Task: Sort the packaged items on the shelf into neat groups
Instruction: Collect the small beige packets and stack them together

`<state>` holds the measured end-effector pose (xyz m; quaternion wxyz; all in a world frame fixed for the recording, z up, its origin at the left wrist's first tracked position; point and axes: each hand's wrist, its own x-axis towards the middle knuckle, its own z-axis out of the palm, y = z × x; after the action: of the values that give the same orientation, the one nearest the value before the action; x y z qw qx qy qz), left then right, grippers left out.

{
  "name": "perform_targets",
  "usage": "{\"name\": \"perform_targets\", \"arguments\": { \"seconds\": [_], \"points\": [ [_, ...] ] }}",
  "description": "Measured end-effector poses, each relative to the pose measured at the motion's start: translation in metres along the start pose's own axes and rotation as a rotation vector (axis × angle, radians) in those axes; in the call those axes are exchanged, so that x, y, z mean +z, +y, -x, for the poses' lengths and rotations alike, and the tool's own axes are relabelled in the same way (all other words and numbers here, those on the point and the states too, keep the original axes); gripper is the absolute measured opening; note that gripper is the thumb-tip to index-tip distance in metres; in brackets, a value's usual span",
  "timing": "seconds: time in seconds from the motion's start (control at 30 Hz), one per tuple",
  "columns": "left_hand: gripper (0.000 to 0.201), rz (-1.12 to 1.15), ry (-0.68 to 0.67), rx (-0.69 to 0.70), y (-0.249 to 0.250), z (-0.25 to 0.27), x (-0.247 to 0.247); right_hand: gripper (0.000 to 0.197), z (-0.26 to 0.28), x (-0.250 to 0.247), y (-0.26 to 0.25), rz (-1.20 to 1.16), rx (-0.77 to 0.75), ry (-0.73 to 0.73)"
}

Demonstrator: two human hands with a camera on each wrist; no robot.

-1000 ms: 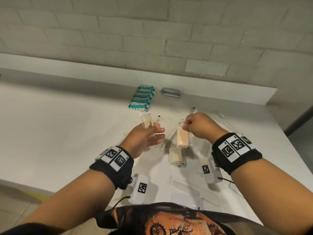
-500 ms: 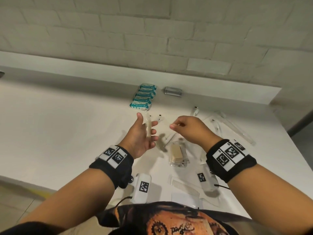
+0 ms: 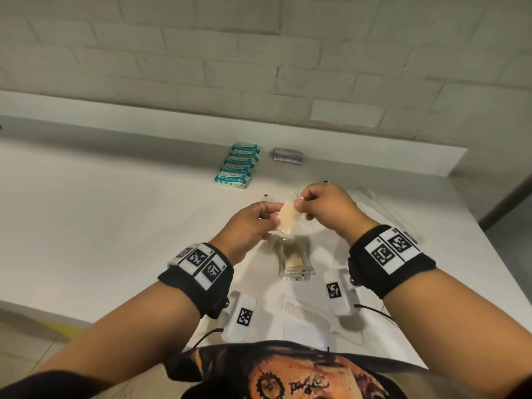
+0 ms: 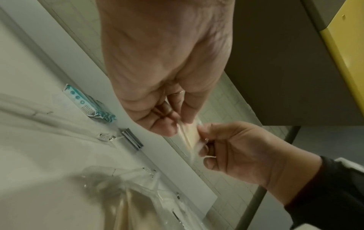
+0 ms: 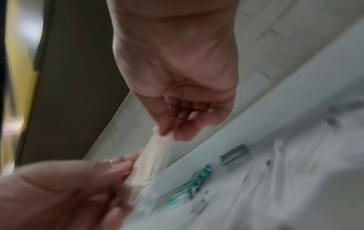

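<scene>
Pinching opposite ends of a small beige item sealed in a clear plastic packet (image 3: 288, 220), the left hand (image 3: 247, 226) and the right hand (image 3: 328, 211) hold it together in the air above the white shelf (image 3: 115, 226). Each hand's thumb and fingertips are closed on the wrapper. Directly below them a small pile of similar clear packets with beige contents (image 3: 293, 260) lies on the shelf. Farther back, near the raised white ledge, a row of teal-and-white packs (image 3: 237, 165) stands in a neat line, with a flat silver-grey packet (image 3: 288, 154) just beside it. A white comb (image 3: 308, 315) lies at the shelf's near edge.
</scene>
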<state>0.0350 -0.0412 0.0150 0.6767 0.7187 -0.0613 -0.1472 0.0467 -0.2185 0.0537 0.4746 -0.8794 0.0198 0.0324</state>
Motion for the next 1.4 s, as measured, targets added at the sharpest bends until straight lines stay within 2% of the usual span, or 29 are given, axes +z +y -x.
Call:
{"name": "perform_targets", "arguments": {
  "seconds": [0.07,0.17,0.27,0.3,0.43,0.5,0.57,0.63,0.73,0.83,0.9,0.93,1.0,1.03,1.1,1.2,1.27,1.4],
  "points": [
    [0.023,-0.011,0.03,-0.049,-0.004,0.0,-0.001,0.014,-0.004,-0.006,0.002,0.187,-0.008,0.023],
    [0.016,-0.103,0.068,-0.191,-0.011,0.001,-0.004,0.012,-0.005,-0.009,0.01,0.353,0.007,-0.045],
    [0.01,-0.149,0.016,-0.357,-0.02,0.006,0.001,0.015,-0.001,0.009,0.024,0.531,0.038,-0.165],
    [0.007,-0.15,-0.006,-0.39,-0.022,0.008,0.005,0.015,0.0,0.017,0.029,0.536,0.043,-0.157],
    [0.021,-0.216,-0.083,-0.418,-0.033,0.005,0.021,0.032,0.005,0.025,0.043,0.461,0.226,-0.021],
    [0.017,-0.258,-0.063,-0.432,-0.036,0.002,0.027,0.04,0.012,0.022,0.047,0.341,0.399,-0.111],
    [0.014,-0.289,-0.033,-0.443,-0.038,0.001,0.034,0.036,0.022,0.026,0.048,0.097,0.55,-0.226],
    [0.011,-0.293,-0.013,-0.446,-0.038,0.002,0.042,0.029,0.029,0.031,0.048,0.017,0.583,-0.235],
    [0.008,-0.197,-0.008,-0.443,-0.038,0.005,0.045,0.023,0.033,0.038,0.045,0.073,0.568,-0.221],
    [0.005,-0.085,-0.052,-0.46,-0.042,0.011,0.045,0.011,0.045,0.035,0.041,-0.049,0.574,-0.238],
    [0.008,-0.021,-0.059,-0.443,-0.044,0.016,0.045,0.007,0.05,0.032,0.04,0.009,0.475,-0.247],
    [0.013,-0.004,-0.028,-0.411,-0.045,0.017,0.045,0.013,0.049,0.031,0.04,0.151,0.378,-0.225],
    [0.038,-0.021,0.1,-0.313,-0.047,0.016,0.041,0.028,0.047,0.027,0.037,0.416,0.166,-0.102],
    [0.051,-0.041,0.146,-0.266,-0.047,0.016,0.039,0.033,0.047,0.026,0.034,0.476,0.096,-0.054],
    [0.067,-0.079,0.136,-0.195,-0.045,0.018,0.036,0.042,0.046,0.027,0.033,0.581,0.008,-0.058],
    [0.077,-0.132,0.066,-0.165,-0.045,0.021,0.04,0.051,0.049,0.038,0.043,0.741,-0.019,-0.16],
    [0.075,-0.186,0.06,-0.145,-0.048,0.022,0.043,0.048,0.05,0.042,0.054,0.798,-0.018,-0.143],
    [0.067,-0.208,0.071,-0.113,-0.051,0.022,0.045,0.043,0.055,0.035,0.062,0.737,0.076,-0.163]
  ]
}}
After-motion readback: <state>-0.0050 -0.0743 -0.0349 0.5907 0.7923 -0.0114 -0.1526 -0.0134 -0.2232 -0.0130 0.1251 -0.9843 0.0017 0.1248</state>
